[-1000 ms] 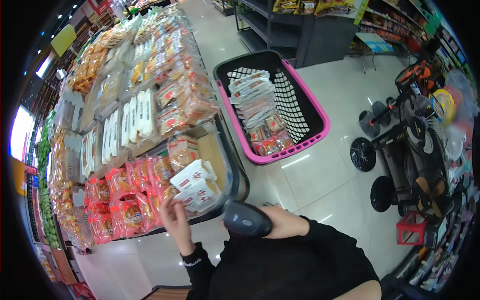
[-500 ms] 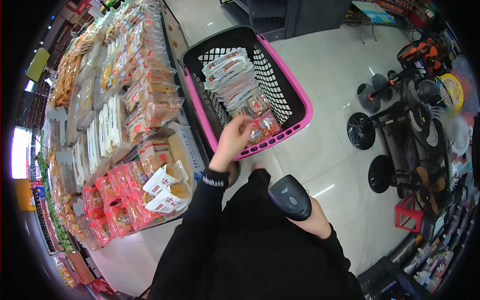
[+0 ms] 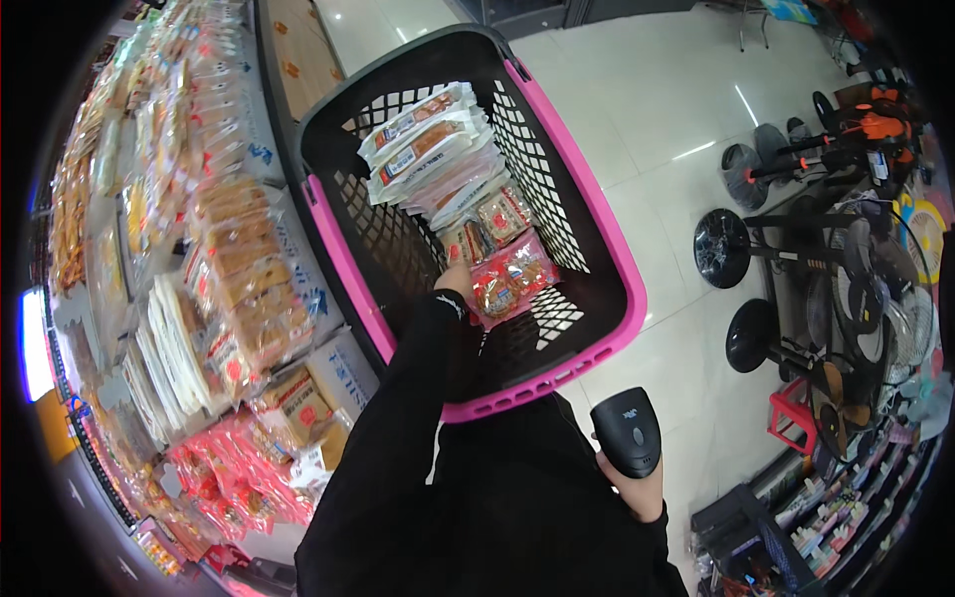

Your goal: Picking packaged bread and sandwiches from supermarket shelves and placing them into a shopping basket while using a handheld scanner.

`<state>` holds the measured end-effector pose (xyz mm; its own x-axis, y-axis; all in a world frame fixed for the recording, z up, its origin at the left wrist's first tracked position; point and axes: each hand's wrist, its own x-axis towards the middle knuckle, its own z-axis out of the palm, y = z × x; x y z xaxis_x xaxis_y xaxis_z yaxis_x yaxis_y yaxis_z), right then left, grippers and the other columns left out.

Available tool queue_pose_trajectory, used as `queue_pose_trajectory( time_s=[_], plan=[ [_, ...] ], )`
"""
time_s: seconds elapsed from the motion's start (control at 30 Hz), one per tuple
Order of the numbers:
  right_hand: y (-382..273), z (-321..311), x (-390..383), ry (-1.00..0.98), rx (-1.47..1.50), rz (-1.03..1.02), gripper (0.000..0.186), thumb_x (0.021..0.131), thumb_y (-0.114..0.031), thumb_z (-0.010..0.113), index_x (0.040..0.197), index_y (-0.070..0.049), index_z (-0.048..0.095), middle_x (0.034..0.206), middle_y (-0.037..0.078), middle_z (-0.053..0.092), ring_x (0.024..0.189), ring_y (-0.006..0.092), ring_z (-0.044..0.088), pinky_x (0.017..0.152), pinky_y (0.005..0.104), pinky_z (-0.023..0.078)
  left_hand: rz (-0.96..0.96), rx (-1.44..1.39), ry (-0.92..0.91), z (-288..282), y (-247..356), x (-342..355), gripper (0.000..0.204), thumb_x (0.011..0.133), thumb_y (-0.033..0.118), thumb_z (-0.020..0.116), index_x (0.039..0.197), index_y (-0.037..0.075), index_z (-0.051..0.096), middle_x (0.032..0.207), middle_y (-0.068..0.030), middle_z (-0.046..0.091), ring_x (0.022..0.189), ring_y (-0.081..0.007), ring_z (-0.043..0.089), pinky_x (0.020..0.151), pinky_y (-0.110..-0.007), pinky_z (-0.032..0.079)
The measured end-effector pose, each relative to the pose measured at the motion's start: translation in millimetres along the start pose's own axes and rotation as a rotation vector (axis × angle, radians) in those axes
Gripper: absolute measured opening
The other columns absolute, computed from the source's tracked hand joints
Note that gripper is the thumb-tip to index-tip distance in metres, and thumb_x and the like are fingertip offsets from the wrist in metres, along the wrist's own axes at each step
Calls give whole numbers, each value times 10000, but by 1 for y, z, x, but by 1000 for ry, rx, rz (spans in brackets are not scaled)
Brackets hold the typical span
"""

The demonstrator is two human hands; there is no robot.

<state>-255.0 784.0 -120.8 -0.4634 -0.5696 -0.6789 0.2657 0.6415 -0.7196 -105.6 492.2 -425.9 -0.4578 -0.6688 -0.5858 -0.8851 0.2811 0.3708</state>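
A deep black shopping basket (image 3: 622, 318) with a pink rim stands in front of me. My left hand (image 3: 457, 279) reaches down inside it, beside the wrapped square snack packs (image 3: 464, 242) and the red-and-clear pack (image 3: 512, 280). Its fingers are mostly hidden, so whether it grips a pack does not show. Several long white-wrapped bread packs (image 3: 423, 151) lie in a row towards the far end of the basket. In my right hand (image 3: 637, 490), at the lower right, is a black handheld barcode scanner (image 3: 627, 434), held around its handle.
On the left, a display stand carries rows of packaged bread (image 3: 244, 269), red-wrapped packs (image 3: 224, 478) and a cardboard box (image 3: 343, 378). Black fans (image 3: 721, 248) stand along the right, near a red stool (image 3: 793, 416). Pale floor tiles (image 3: 657, 229) lie between.
My left hand has gone from above the packs down into the basket. The basket appears larger and closer. My right hand with the scanner has shifted right and lower in view.
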Motion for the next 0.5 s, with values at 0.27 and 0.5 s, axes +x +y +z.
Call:
queue_pose_trajectory(
  time_s=[0.27,0.5],
  plan=[
    [-45,10,39,-32,-246,55,244,686,-3,600,928,-32,583,881,50,613,818,147,573,730,264,435,-206,197,-288,37,-31,27,211,719,121,501,878,20,595,946,-183,585,908,-314,562,750,-400,466],
    [-62,15,69,-82,-359,-25,232,693,-8,597,924,-34,586,871,54,613,815,160,575,719,276,443,-286,-19,-343,31,-18,31,240,700,156,546,889,16,598,873,-208,590,879,-319,567,741,-387,460]
  ],
)
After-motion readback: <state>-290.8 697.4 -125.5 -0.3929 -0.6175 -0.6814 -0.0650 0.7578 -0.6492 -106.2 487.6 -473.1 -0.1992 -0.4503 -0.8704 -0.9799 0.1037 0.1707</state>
